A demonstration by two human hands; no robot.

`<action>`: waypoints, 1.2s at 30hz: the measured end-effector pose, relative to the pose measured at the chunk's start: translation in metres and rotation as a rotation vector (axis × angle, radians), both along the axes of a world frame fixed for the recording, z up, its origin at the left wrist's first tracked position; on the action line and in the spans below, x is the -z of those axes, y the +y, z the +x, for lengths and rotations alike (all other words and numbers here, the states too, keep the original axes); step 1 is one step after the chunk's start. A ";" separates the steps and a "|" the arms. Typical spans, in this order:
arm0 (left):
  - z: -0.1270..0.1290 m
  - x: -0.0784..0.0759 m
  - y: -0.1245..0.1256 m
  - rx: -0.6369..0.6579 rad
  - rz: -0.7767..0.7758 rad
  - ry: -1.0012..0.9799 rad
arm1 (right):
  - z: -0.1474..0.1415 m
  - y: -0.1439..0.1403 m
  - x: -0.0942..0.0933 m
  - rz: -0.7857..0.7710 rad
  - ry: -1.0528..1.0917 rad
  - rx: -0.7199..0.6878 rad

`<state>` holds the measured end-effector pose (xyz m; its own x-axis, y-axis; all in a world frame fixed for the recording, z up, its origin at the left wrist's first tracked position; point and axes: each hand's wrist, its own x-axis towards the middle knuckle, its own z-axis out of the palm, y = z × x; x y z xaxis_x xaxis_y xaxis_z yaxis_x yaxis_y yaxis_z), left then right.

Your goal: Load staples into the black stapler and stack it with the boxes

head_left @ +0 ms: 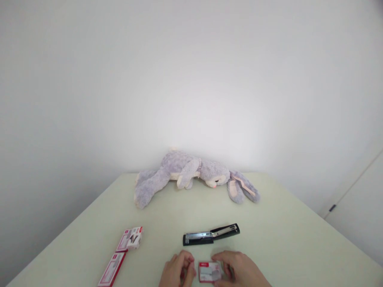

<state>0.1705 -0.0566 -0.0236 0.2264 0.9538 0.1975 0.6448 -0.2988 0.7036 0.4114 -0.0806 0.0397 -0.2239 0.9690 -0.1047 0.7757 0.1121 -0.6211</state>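
Note:
A small red-and-white staple box (206,272) lies flat on the table close to the front edge of the view. My right hand (241,269) is at its right side, thumb and fingers curved around that end. Left of the box, and apart from it, my left hand (178,270) has its fingers curled with the tips pinched together. Whatever may be in that pinch is too small to make out. Just beyond both hands rests a black stapler (211,234), swung wide open so its metal magazine shows.
At the left are two longer red-and-white boxes (111,270) in a row, with a small white box (135,238) showing a black picture against the far one. A lilac plush rabbit (184,169) lies on its side along the wall at the table's back (167,207).

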 end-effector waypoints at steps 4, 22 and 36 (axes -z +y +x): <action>-0.014 -0.019 0.019 -0.167 0.083 0.063 | -0.015 0.004 -0.002 0.074 0.010 -0.011; 0.006 -0.049 0.006 -0.011 -0.118 0.241 | -0.038 0.031 -0.012 0.226 -0.037 -0.149; 0.006 -0.047 0.007 -0.031 -0.101 0.235 | -0.034 0.021 -0.014 0.194 -0.146 0.087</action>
<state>0.1764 -0.0500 0.0237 0.2256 0.9731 0.0458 0.8019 -0.2122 0.5586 0.3775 -0.0596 0.0538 -0.1354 0.9890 0.0599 0.8676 0.1475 -0.4748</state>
